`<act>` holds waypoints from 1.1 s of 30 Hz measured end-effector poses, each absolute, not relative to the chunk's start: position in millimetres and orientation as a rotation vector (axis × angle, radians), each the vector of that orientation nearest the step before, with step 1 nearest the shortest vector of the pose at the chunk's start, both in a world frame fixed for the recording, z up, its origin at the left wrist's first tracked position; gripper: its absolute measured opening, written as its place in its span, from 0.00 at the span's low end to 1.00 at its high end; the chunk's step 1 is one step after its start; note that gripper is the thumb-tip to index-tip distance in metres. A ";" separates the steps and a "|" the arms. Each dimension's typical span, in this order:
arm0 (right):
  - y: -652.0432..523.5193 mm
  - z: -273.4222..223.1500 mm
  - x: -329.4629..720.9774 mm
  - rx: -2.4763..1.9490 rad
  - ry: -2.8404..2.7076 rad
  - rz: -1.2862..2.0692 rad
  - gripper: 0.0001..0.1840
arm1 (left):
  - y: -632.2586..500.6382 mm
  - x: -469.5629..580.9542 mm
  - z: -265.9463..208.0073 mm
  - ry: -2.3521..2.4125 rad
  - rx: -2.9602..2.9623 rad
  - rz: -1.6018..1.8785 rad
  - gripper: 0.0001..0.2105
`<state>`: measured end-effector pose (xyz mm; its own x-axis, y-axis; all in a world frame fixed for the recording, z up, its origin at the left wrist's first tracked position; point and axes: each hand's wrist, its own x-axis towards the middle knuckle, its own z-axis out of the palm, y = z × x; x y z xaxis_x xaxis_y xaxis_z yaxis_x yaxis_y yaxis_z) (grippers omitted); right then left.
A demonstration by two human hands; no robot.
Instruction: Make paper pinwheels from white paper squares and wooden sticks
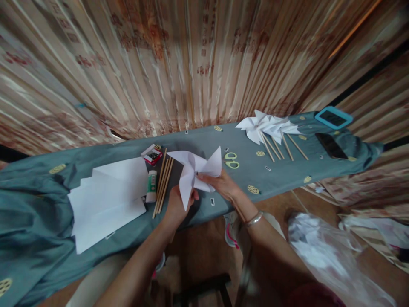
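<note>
A white paper pinwheel (188, 161) with folded, pointed blades is held up over the table's near edge. My right hand (222, 184) grips it from the right, thumb at its middle. Below and left, my left hand (178, 205) is closed beneting its lower blade, which hides part of the fingers; any stick in them cannot be made out. Just left of the pinwheel lie several thin wooden sticks (163, 185), a green and white glue stick (151, 186) and a small red and white box (151, 154). Scissors with light-green handles (231, 160) rest on its right.
A stack of white paper sheets (110, 200) covers the left of the cloth-covered table (211, 136). Several pinwheels on sticks (260, 127) lie at the back right, near a black phone (331, 146) and a blue-framed device (334, 118). A clear plastic bag (322, 247) sits on the floor.
</note>
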<state>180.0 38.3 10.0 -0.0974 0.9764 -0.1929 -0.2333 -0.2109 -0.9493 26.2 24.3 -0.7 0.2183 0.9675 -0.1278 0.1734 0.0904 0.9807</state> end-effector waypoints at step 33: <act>5.2 -19.4 143.3 -1.246 -1.439 1.502 0.13 | 49.7 27.3 27.7 0.954 0.444 1.364 0.13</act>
